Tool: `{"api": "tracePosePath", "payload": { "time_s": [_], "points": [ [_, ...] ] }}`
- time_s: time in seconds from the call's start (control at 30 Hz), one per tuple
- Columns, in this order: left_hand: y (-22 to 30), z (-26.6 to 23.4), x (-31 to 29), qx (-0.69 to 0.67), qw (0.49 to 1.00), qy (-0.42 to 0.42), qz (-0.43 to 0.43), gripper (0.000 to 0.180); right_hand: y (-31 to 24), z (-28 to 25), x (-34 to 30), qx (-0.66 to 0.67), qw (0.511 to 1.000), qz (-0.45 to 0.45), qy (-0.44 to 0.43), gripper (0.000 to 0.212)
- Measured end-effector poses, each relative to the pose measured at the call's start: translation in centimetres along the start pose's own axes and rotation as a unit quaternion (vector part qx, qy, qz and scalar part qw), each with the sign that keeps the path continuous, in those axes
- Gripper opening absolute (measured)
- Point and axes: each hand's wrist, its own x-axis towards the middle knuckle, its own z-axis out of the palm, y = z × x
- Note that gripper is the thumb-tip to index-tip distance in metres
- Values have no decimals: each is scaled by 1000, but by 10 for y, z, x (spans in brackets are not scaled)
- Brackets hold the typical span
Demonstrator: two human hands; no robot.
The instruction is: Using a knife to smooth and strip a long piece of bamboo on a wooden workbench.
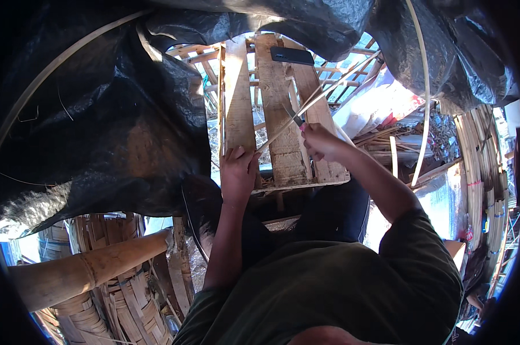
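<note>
My left hand grips the near end of a long thin bamboo strip that runs up and to the right across a wooden pallet. A small knife sits in my right hand, its blade laid against the strip where it splits into two thin slivers. Both hands are over the near half of the pallet.
A dark phone lies on the pallet's far end. Black plastic sheeting hangs at the left and top. A thick bamboo pole and woven bamboo pieces lie lower left. Bundled bamboo strips stack at the right.
</note>
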Motion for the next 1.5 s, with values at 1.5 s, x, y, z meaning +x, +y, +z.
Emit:
{"api": "tracePosePath", "payload": {
  "time_s": [1.5],
  "points": [
    [3, -6, 13, -58, 998, -24, 26, 15, -21, -39, 14, 17, 999, 13, -36, 30]
  ]
}}
